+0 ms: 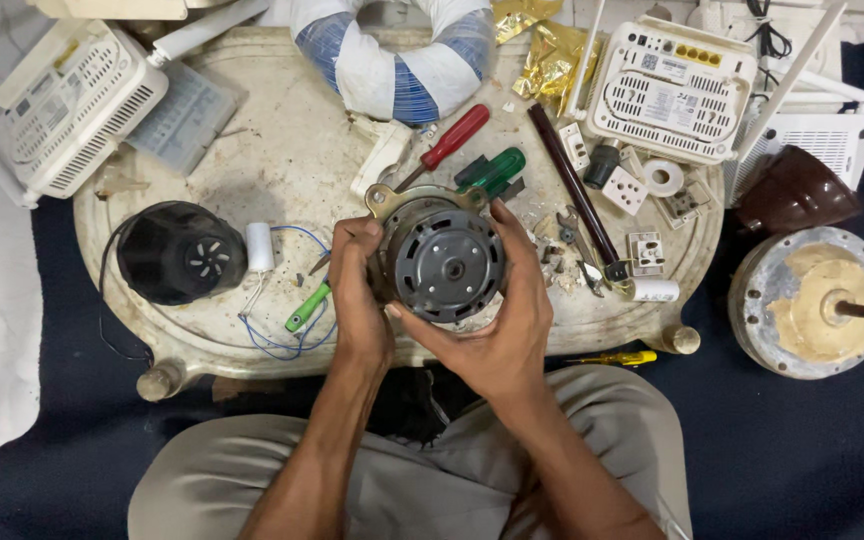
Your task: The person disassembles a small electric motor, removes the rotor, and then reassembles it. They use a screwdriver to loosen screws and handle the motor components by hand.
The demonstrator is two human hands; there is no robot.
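Both my hands grip the motor (444, 258) at the surface's (282, 150) near edge. Left (357, 290) and right (512, 320) flank it, shaft axis facing me.

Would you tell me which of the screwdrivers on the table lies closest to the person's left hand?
The light-green-handled one, right beside the left hand; the red and dark-green ones lie beyond the motor.

Bare tabletop (282, 160) left of motor (442, 258) — 2 screwdrivers (472, 150) crowd behind, sockets (632, 200) right
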